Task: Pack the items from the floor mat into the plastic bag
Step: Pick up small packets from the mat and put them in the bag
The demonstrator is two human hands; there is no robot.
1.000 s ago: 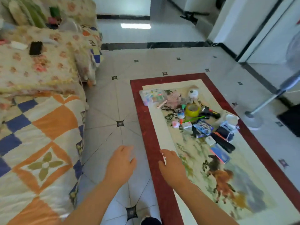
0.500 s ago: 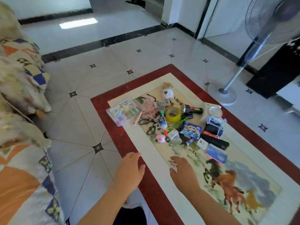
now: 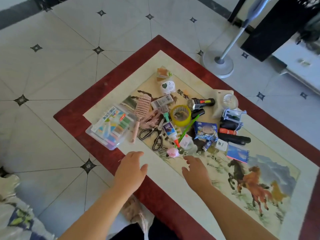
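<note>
A red-bordered floor mat point(image 3: 97, 108) with a horse picture carries a heap of small items. Among them are a clear plastic box of coloured pieces point(image 3: 110, 129), a pink hairbrush point(image 3: 141, 110), black-handled scissors point(image 3: 152, 135), a glue bottle point(image 3: 170, 130), a yellow tape roll point(image 3: 181, 115), a black flashlight point(image 3: 201, 103), a blue snack packet point(image 3: 206, 130) and a blue notepad point(image 3: 238, 153). My left hand point(image 3: 130, 170) and my right hand point(image 3: 196, 172) hover open over the mat, just short of the heap, holding nothing. I cannot pick out a plastic bag.
A standing fan's round base point(image 3: 217, 64) and pole stand on the tiled floor beyond the mat, beside a black cabinet point(image 3: 273, 30). A patterned quilt point(image 3: 15, 220) lies at the lower left. Pale fabric point(image 3: 136, 213) lies by my legs at the bottom.
The view has swung down and closer onto the mat and heap; the sofa has left the frame. Both hands have reached forward toward the items, still holding nothing.
</note>
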